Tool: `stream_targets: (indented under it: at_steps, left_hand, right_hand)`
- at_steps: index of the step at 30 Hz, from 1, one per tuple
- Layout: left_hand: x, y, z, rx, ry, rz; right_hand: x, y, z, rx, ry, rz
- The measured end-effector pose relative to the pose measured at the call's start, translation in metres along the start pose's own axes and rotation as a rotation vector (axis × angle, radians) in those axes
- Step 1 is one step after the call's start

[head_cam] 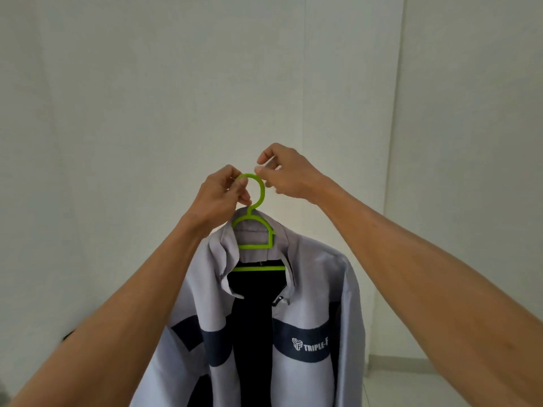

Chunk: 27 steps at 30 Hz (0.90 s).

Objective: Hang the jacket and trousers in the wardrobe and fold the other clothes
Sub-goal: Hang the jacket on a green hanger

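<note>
Both hands pinch the green hanger's hook [255, 188], left hand [219, 198] at nine o'clock, right hand [289, 174] at one o'clock, so the jacket [308, 289] hangs straight, presumably ready for hanging.

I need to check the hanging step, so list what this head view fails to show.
- Wardrobe and rail: none in the head view, only pale walls.
- Jacket hem and lower sleeves: cut off by the bottom edge and covered by the forearms.
- Hanger shoulders: hidden inside the jacket.
- Hook tip: covered by the left hand; the right hand pinches the top.
- Trousers and other clothes: out of frame.
</note>
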<state>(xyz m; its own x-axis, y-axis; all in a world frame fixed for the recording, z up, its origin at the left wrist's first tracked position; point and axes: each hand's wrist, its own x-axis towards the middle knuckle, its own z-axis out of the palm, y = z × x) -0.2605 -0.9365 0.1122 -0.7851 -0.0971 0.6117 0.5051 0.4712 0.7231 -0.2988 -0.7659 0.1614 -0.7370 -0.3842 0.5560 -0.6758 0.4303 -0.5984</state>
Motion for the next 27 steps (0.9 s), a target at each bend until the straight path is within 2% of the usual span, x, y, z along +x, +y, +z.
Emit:
stream_targets:
  at_steps: [2, 4, 6, 9, 12, 13, 15, 18, 21, 25, 27]
  left_hand:
    - [-0.001, 0.002, 0.0, -0.04, 0.048, -0.02]
    - [0.001, 0.005, -0.003, -0.063, 0.08, -0.057]
    - [0.006, 0.003, -0.003, -0.031, 0.071, -0.096]
    - [0.013, -0.001, 0.001, 0.034, 0.069, -0.097]
    - [0.015, -0.002, 0.002, 0.227, 0.176, -0.051]
    - [0.016, -0.003, 0.001, 0.222, 0.21, -0.049]
    - [0.016, -0.002, 0.002, 0.049, 0.254, -0.087]
    - [0.015, 0.003, 0.006, -0.209, 0.276, -0.132]
    - [0.019, 0.008, 0.003, -0.183, 0.278, -0.102]
    - [0.02, 0.0, -0.009, -0.089, 0.336, -0.083]
    - [0.018, -0.005, -0.01, -0.105, 0.358, -0.09]
  right_hand:
    - [-0.01, 0.024, -0.014, -0.033, -0.146, 0.146]
    - [-0.032, 0.055, -0.019, -0.253, -0.412, 0.273]
    - [-0.051, 0.085, -0.018, -0.488, -0.525, 0.253]
    - [-0.062, 0.103, -0.018, -0.48, -0.421, 0.169]
    - [-0.063, 0.099, -0.025, -0.384, -0.342, 0.173]
    - [-0.062, 0.098, -0.029, -0.35, -0.332, 0.207]
    - [-0.065, 0.099, -0.04, -0.354, -0.336, 0.248]
    - [-0.079, 0.112, -0.045, -0.497, -0.407, 0.311]
    - [-0.094, 0.137, -0.032, -0.423, -0.342, 0.406]
    - [-0.092, 0.136, -0.054, -0.442, -0.13, 0.362]
    - [-0.09, 0.126, -0.065, -0.386, -0.146, 0.421]
